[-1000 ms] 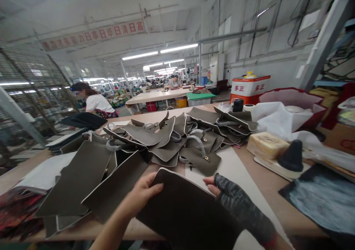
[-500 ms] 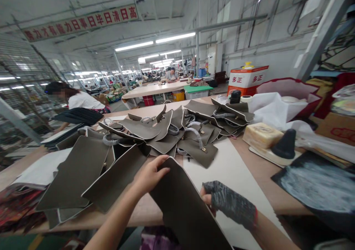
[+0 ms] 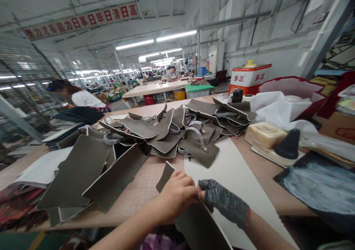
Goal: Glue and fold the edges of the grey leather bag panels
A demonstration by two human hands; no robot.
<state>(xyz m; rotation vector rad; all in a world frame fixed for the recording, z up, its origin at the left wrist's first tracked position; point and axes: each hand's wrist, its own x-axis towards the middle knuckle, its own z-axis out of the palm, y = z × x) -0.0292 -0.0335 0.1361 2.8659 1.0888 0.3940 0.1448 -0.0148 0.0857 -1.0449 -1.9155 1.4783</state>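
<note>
My left hand (image 3: pixel 180 191), bare, is closed over the edge of a dark olive leather panel (image 3: pixel 199 224) with a pale border. Close beside it, my right hand (image 3: pixel 222 200) wears a grey fingerless glove with a red cuff, its fingers pinched on the same edge. The panel slants down toward my lap, over the table's front edge. Beyond my hands lies a heap of similar bag panels (image 3: pixel 163 133), several with wrapped grey handles and small gold clasps. More large panels (image 3: pixel 80 172) lean to the left.
White paper (image 3: pixel 235 172) covers part of the table under my right hand. At right are a yellowish block (image 3: pixel 264 133), a black cone-shaped object (image 3: pixel 288 144) and a smeared black sheet (image 3: pixel 318 183). A red-and-white can (image 3: pixel 249 78) stands behind. A person in white (image 3: pixel 88 99) bends at the left.
My left hand has moved from the panel's top corner down along its edge to my right hand. The panel's upper end now bends. My right hand has shifted slightly left.
</note>
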